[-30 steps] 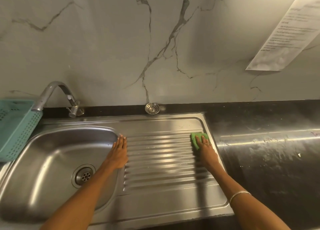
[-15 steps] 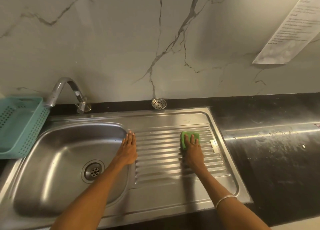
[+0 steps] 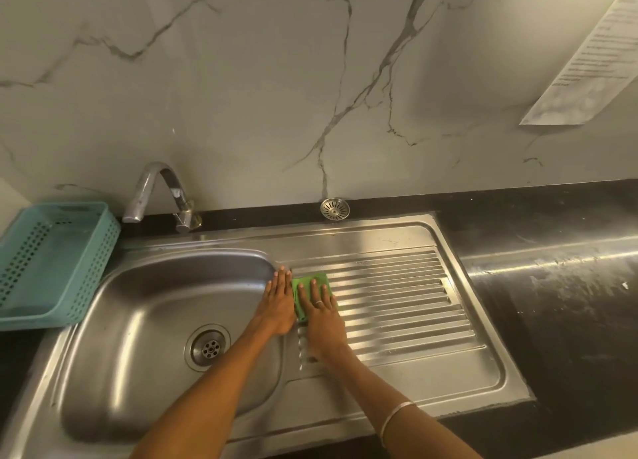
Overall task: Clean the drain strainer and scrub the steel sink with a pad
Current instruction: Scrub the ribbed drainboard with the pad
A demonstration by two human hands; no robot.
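Green scrub pad, pressed flat under the right hand, has travelled from the drainboard's right edge to its left edge beside the bowl; left hand braces, fingers straight. One pass completed.

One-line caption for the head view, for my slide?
Right hand presses green pad on drainboard; left hand rests beside.

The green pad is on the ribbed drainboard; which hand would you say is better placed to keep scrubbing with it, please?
The right hand: its straight fingers already press the green pad on the drainboard. The left hand lies flat on the basin edge, bracing.
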